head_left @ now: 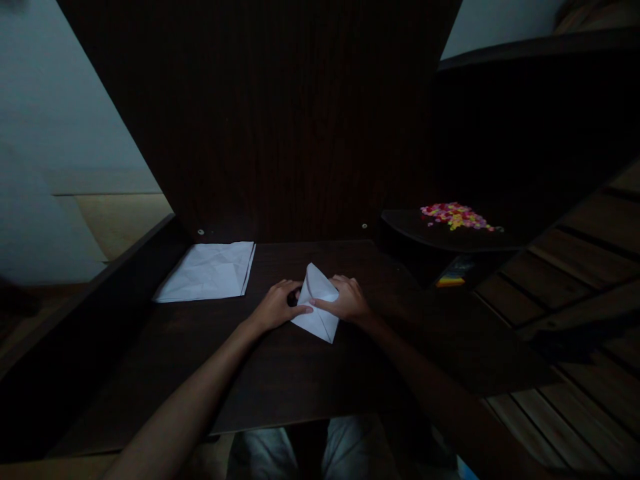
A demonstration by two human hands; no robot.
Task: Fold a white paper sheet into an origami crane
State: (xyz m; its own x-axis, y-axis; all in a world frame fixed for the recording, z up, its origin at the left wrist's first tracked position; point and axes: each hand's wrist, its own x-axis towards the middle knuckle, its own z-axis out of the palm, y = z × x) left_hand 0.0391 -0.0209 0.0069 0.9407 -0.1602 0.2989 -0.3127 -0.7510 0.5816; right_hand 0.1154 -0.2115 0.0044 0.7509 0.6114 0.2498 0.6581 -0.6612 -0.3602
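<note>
A folded piece of white paper [320, 321] is held just above or on the dark desk, at its middle. Its outline is roughly a diamond, with crease lines and a raised flap at the top. My left hand [278, 305] grips its left edge, thumb on the front face and fingers curled behind. On the other side my right hand [349, 299] pinches the right edge, its thumb pressed across the front near the left thumb. The fingers behind the paper are partly hidden.
Creased white sheets [207, 270] lie stacked at the desk's back left. Small pink, red and yellow pieces [457, 217] are heaped on a corner shelf [405, 223] at right, above a yellow item [451, 282]. A tall dark panel [280, 120] closes off the back.
</note>
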